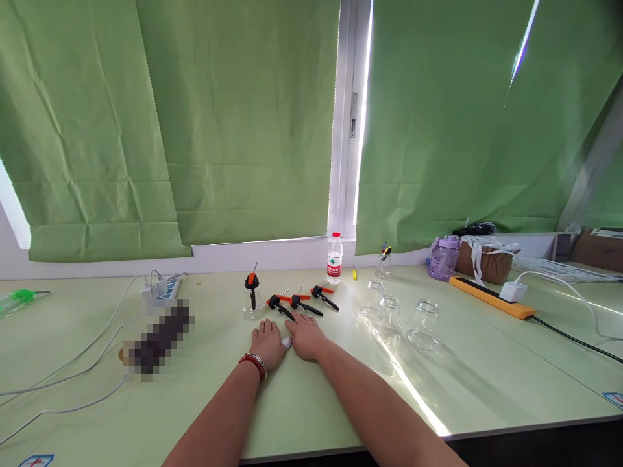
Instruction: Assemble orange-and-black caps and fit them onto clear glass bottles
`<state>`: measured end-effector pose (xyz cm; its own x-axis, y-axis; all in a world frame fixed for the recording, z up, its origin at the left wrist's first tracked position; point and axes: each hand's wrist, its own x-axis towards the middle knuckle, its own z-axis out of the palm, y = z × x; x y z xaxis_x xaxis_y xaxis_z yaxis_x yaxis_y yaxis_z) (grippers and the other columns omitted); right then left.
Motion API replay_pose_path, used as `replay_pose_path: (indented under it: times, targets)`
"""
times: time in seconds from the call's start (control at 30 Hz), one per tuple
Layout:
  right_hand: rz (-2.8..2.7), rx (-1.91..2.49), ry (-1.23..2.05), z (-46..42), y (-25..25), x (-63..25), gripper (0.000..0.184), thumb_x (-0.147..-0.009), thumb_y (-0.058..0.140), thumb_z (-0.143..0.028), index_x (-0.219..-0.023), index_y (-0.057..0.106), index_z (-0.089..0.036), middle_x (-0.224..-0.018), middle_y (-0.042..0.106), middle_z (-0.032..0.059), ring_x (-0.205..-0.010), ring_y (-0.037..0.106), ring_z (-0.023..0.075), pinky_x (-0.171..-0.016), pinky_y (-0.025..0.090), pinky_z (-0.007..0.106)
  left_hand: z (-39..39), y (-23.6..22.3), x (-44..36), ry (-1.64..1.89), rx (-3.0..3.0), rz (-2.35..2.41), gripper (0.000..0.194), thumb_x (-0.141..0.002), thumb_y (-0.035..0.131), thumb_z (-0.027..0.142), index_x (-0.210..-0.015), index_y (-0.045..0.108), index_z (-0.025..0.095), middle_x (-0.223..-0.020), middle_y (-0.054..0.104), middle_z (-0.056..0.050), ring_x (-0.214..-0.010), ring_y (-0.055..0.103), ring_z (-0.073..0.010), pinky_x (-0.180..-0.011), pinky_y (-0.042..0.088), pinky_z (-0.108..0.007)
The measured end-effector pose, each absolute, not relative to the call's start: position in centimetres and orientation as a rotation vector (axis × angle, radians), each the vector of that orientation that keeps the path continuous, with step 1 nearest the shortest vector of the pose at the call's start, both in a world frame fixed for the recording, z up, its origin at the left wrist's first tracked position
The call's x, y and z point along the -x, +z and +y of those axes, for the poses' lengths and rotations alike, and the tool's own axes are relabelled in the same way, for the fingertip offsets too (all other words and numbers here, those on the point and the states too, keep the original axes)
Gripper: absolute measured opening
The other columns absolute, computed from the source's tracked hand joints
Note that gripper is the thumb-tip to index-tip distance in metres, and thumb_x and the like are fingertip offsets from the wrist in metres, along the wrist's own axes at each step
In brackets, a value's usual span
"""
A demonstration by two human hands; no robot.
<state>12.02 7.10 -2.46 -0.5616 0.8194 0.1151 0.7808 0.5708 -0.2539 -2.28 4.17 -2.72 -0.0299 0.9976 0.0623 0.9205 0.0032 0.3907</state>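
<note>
My left hand [267, 344] lies palm down on the table, fingers stretched out, with something white on its thumb. Beside it, my right hand [305, 336] also rests flat, and neither holds anything. Just beyond the fingertips lie three black-and-orange tools with thin metal tips: a left one [280, 305], a middle one [305, 305] and a right one [324, 297]. Whether my right fingers touch the left tool's black end, I cannot tell. Past my left hand, a similar black-and-orange tool [252, 285] stands upright in a clear glass [252, 311].
Three clear glasses stand right of my hands, a far one [374, 297], a middle one [388, 319] and a right one [424, 324]. Behind are a water bottle [335, 259], a yellow cutter [354, 273] and a purple jug [443, 257]. An orange power strip [491, 298] lies right; cables [87, 370] run left.
</note>
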Motion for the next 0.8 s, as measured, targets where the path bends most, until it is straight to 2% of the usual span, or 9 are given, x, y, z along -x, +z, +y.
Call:
replay_pose_path:
  times: [0.13,0.2,0.27,0.43,0.53,0.6,0.7,0.8]
  targets:
    - [-2.559,1.206,0.223,7.2,-2.6,-12.8,0.048,-0.079,0.043,-0.014,-0.126,0.056,-0.012,-0.143,0.040,0.0147,-0.126,0.041,0.0300,-0.105,0.031,0.041,4.8,-2.3,3.8,0.643,-1.954,1.982,0.070,-0.077,0.049,0.033,-0.139,0.032,0.003,-0.146,0.033,-0.023,-0.134,0.034,-0.0310,-0.106,0.029,-0.037]
    - [-2.537,1.131,0.255,6.9,-2.7,-13.8,0.048,-0.077,0.042,-0.010,-0.120,0.061,-0.014,-0.139,0.046,0.0122,-0.125,0.044,0.0279,-0.104,0.033,0.038,5.1,-2.2,4.4,0.881,-1.814,1.922,0.070,-0.075,0.052,0.030,-0.137,0.034,0.004,-0.140,0.041,-0.023,-0.127,0.043,-0.0310,-0.101,0.035,-0.035]
    - [-2.513,1.038,0.298,6.5,-2.8,-15.0,0.047,-0.075,0.042,-0.008,-0.115,0.065,-0.018,-0.136,0.051,0.0069,-0.123,0.047,0.0256,-0.104,0.035,0.036,5.4,-2.3,4.8,0.974,-1.731,1.919,0.069,-0.073,0.054,0.029,-0.135,0.036,0.004,-0.137,0.043,-0.023,-0.121,0.048,-0.0318,-0.096,0.039,-0.036]
    - [-2.427,0.856,0.402,5.7,-3.6,-17.8,0.045,-0.070,0.043,-0.005,-0.097,0.073,-0.026,-0.118,0.064,0.0002,-0.109,0.058,0.0206,-0.098,0.043,0.034,5.3,-2.5,5.0,1.032,-1.715,1.871,0.071,-0.071,0.060,0.032,-0.136,0.040,0.012,-0.140,0.040,-0.018,-0.118,0.049,-0.0316,-0.096,0.041,-0.038]
    - [-2.337,0.867,0.385,5.5,-3.5,-19.1,0.040,-0.067,0.045,-0.003,-0.085,0.074,-0.024,-0.099,0.070,0.0014,-0.094,0.063,0.0186,-0.088,0.048,0.033,4.8,-2.5,5.0,0.986,-1.796,1.686,0.076,-0.066,0.066,0.035,-0.137,0.043,0.020,-0.143,0.034,-0.015,-0.122,0.046,-0.0328,-0.100,0.038,-0.040]
    - [-2.217,0.896,0.238,5.4,-2.6,-19.8,0.036,-0.069,0.045,-0.004,-0.084,0.072,-0.022,-0.090,0.070,0.0036,-0.089,0.062,0.0196,-0.085,0.048,0.035,4.4,-2.4,5.1,0.901,-1.837,1.598,0.079,-0.064,0.068,0.034,-0.139,0.042,0.025,-0.149,0.025,-0.013,-0.128,0.040,-0.0349,-0.102,0.036,-0.043]
    - [-1.883,0.958,-0.180,5.2,-0.5,-21.0,0.032,-0.073,0.047,-0.008,-0.093,0.068,-0.021,-0.106,0.065,0.0077,-0.105,0.055,0.0242,-0.095,0.039,0.043,4.1,-2.2,5.1,0.816,-1.907,1.518,0.084,-0.064,0.067,0.029,-0.142,0.035,0.029,-0.152,0.016,-0.012,-0.133,0.034,-0.0341,-0.105,0.032,-0.045]
    - [-1.449,1.184,-0.480,5.0,1.1,-22.8,0.033,-0.076,0.050,-0.016,-0.108,0.060,-0.020,-0.129,0.050,0.0115,-0.122,0.039,0.0306,-0.100,0.027,0.051,3.8,-1.8,4.9,0.791,-1.951,1.464,0.082,-0.064,0.064,0.022,-0.141,0.036,0.030,-0.152,0.018,-0.011,-0.133,0.033,-0.0323,-0.107,0.031,-0.045]
